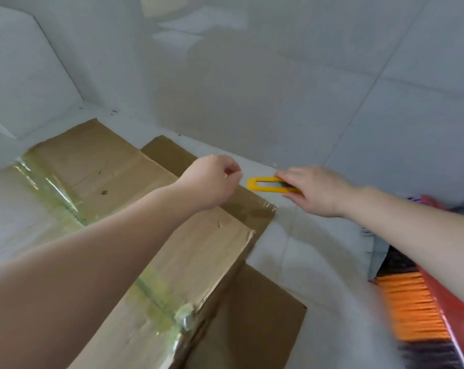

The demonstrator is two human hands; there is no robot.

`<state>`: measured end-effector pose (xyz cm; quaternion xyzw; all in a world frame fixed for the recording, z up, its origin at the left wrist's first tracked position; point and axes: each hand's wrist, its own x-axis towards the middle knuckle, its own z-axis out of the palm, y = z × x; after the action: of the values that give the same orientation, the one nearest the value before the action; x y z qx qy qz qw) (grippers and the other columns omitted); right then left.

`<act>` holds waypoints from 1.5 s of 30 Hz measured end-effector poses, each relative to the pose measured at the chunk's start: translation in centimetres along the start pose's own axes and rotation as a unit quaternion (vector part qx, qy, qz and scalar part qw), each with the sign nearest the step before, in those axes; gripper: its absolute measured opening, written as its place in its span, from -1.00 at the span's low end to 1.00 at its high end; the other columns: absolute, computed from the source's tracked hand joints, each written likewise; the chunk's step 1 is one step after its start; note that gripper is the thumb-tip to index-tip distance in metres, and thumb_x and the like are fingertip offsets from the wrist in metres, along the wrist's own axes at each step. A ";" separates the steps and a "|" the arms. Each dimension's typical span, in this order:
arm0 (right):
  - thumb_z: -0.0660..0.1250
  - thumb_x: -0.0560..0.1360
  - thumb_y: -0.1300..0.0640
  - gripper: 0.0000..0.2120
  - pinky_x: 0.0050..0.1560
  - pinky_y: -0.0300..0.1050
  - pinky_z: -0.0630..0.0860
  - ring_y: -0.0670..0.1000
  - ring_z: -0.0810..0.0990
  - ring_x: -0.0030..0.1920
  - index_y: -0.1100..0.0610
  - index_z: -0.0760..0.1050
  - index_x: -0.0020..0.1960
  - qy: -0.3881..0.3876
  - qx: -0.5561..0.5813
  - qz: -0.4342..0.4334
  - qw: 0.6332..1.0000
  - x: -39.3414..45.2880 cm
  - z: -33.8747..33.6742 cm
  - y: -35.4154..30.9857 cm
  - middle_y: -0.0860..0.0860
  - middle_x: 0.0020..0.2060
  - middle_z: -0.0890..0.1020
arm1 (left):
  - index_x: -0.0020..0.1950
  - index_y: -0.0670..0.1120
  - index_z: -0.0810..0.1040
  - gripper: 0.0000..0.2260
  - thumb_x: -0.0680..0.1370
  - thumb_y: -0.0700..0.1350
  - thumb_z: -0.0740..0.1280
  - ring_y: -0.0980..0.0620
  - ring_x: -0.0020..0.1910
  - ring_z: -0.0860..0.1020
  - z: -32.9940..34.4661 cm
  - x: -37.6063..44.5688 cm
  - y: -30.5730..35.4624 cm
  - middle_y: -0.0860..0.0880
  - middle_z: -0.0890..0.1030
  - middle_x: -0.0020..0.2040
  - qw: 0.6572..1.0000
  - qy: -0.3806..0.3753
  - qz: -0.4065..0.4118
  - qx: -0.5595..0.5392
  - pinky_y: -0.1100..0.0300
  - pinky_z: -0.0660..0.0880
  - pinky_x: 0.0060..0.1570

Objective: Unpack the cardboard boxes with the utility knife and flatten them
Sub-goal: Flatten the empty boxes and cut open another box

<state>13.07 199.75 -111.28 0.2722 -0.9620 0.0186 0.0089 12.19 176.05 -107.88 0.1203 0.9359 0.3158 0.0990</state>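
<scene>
I see the flattened cardboard box (pixel 135 235) lying on the pale tiled floor (pixel 332 102), its brown panels spread out and a yellowed strip of clear tape (pixel 156 296) running down its top face. Just past the box's far right corner, the yellow utility knife (pixel 265 184) lies at the floor, its looped end pointing toward my left hand. At the box's right, well apart from it, an orange-bristled broom (pixel 409 307) and a red dustpan edge (pixel 454 310) sit at the frame's border, under my right forearm. Beyond the box's far left side rises a white wall panel (pixel 25 70).

My left hand (pixel 212 182) hovers over the box's far corner, fingers curled into a loose fist; I cannot tell whether it pinches anything. My right hand (pixel 316 190) grips the knife's handle end, fingers wrapped over it.
</scene>
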 end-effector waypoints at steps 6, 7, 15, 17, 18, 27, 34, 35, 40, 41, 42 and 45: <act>0.27 0.52 0.19 -0.90 -0.08 -0.07 0.40 0.24 0.53 -0.01 0.21 0.49 0.00 -0.102 0.084 0.207 0.969 -0.9 10.1 9.5 0.19 0.03 0.44 | 0.24 0.00 0.52 -0.73 0.59 -0.04 0.17 -0.03 0.14 0.50 8.4 3.2 2.9 0.00 0.53 0.20 0.992 -0.052 -0.011 0.119 0.10 0.46 0.13; 0.26 0.51 0.21 -0.89 -0.03 -0.05 0.42 0.24 0.52 0.03 0.22 0.50 -0.01 -0.116 0.084 0.232 0.962 -0.9 11.5 10.4 0.21 0.03 0.45 | 0.24 0.00 0.52 -0.73 0.59 -0.05 0.16 -0.04 0.16 0.49 9.1 3.5 3.0 -0.01 0.52 0.20 0.990 -0.053 -0.018 0.129 0.11 0.46 0.13; 0.27 0.50 0.13 -0.77 0.08 -0.02 0.44 0.20 0.45 0.12 0.16 0.52 0.12 -0.117 0.095 0.278 0.949 -1.1 18.5 11.9 0.15 0.06 0.46 | 0.21 0.00 0.53 -0.73 0.57 -0.06 0.16 -0.05 0.16 0.47 11.8 5.0 3.2 -0.01 0.50 0.17 0.985 -0.046 -0.066 0.150 0.07 0.46 0.11; 0.29 0.51 0.06 -0.74 0.08 -0.03 0.43 0.18 0.46 0.13 0.15 0.51 0.14 -0.122 0.091 0.279 0.948 -1.0 18.6 11.7 0.15 0.07 0.47 | 0.20 -0.01 0.54 -0.74 0.57 -0.08 0.17 -0.03 0.17 0.47 11.3 4.8 3.4 0.00 0.50 0.17 0.987 -0.042 -0.056 0.144 0.09 0.45 0.12; 0.30 0.50 0.03 -0.72 0.07 -0.03 0.43 0.18 0.46 0.14 0.14 0.51 0.16 -0.125 0.082 0.284 0.947 -1.0 18.5 11.5 0.14 0.08 0.47 | 0.20 -0.01 0.54 -0.75 0.57 -0.08 0.17 -0.03 0.17 0.47 10.7 4.5 3.5 0.01 0.51 0.17 0.987 -0.042 -0.050 0.144 0.09 0.45 0.12; 0.35 0.51 0.01 -0.59 0.21 -0.01 0.42 0.22 0.44 0.24 0.20 0.48 0.27 -0.036 0.165 0.223 0.960 5.7 8.7 5.0 0.20 0.20 0.42 | 0.21 -0.05 0.54 -0.74 0.57 -0.15 0.17 -0.01 0.11 0.50 1.2 -1.1 -0.4 0.00 0.52 0.13 0.985 0.008 -0.040 0.169 0.14 0.45 0.08; 0.28 0.56 0.06 -0.64 0.12 -0.05 0.44 0.18 0.51 0.15 0.19 0.49 0.30 0.002 0.154 0.002 0.988 10.2 -0.3 -9.6 0.13 0.16 0.50 | 0.05 0.05 0.61 -0.61 0.44 -0.31 0.12 0.02 0.07 0.52 -6.1 -9.8 -8.0 0.08 0.53 0.09 0.975 -0.028 -0.123 0.180 0.10 0.51 0.08; 0.26 0.56 0.04 -0.66 0.07 -0.08 0.44 0.16 0.52 0.13 0.16 0.51 0.28 -0.014 0.140 -0.035 0.989 10.3 -1.0 -12.0 0.10 0.13 0.51 | 0.03 0.07 0.61 -0.60 0.43 -0.32 0.12 0.03 0.07 0.51 -6.5 -11.0 -9.2 0.10 0.52 0.09 0.974 -0.046 -0.126 0.183 0.10 0.51 0.08; 0.15 0.61 0.01 -0.73 -0.09 -0.13 0.39 0.09 0.52 0.08 0.07 0.54 0.17 -0.130 0.013 -0.142 0.981 10.2 -1.7 -21.5 0.00 0.07 0.50 | 0.07 0.12 0.59 -0.55 0.40 -0.32 0.12 0.03 0.17 0.45 -6.5 -14.4 -13.3 0.09 0.49 0.14 0.970 -0.110 -0.087 0.199 0.10 0.44 0.13; 0.15 0.61 0.01 -0.74 -0.09 -0.12 0.40 0.09 0.52 0.07 0.07 0.55 0.14 -0.131 0.015 -0.141 0.981 10.2 -1.5 -22.4 0.00 0.07 0.50 | 0.08 0.12 0.59 -0.54 0.40 -0.33 0.12 0.03 0.17 0.43 -6.6 -14.6 -13.6 0.08 0.49 0.15 0.970 -0.113 -0.078 0.203 0.12 0.43 0.12; 0.15 0.60 0.02 -0.75 -0.08 -0.10 0.43 0.10 0.52 0.07 0.07 0.55 0.12 -0.130 0.028 -0.131 0.982 10.1 -1.2 -23.0 0.00 0.06 0.50 | 0.10 0.12 0.58 -0.54 0.41 -0.33 0.13 0.02 0.17 0.42 -6.6 -14.6 -13.8 0.07 0.48 0.17 0.969 -0.116 -0.068 0.209 0.13 0.41 0.11; 0.18 0.59 0.05 -0.77 -0.04 -0.04 0.49 0.10 0.53 0.03 0.12 0.57 0.07 -0.127 0.098 -0.095 0.983 9.8 -0.3 -23.8 0.02 0.04 0.52 | 0.13 0.12 0.57 -0.55 0.43 -0.31 0.14 0.01 0.19 0.39 -6.5 -14.7 -13.9 0.05 0.46 0.18 0.967 -0.117 -0.046 0.222 0.12 0.39 0.12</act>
<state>17.23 174.36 -110.02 0.3616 -0.9188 0.0770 -0.1382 22.20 157.46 -109.77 0.1326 0.9690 0.0789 0.1928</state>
